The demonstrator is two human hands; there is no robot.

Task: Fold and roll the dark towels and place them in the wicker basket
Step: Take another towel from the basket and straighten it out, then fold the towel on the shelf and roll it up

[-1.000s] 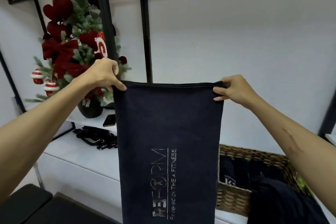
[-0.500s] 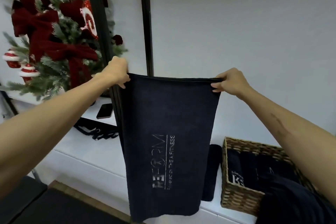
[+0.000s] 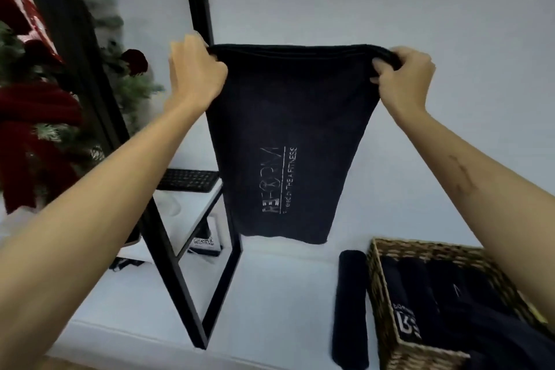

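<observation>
A dark towel [image 3: 288,117] with pale printed lettering hangs in the air in front of me, folded lengthwise. My left hand [image 3: 195,72] grips its top left corner and my right hand [image 3: 402,75] grips its top right corner, both at the same height. Its lower edge hangs clear above the white surface [image 3: 270,294]. At the lower right stands the wicker basket [image 3: 387,303] with several rolled dark towels [image 3: 420,294] inside. One rolled dark towel [image 3: 350,306] lies on the white surface just left of the basket.
A black metal frame [image 3: 168,243] rises from the white surface at the left of the towel. Behind it are a keyboard [image 3: 187,180] on a white shelf and a decorated tree with red bows [image 3: 36,105]. A loose dark cloth [image 3: 504,336] drapes over the basket's near corner.
Both hands have lifted the towel higher, so its bottom edge now hangs free above the surface. The view has tilted down and right, bringing the basket and the rolled towel closer.
</observation>
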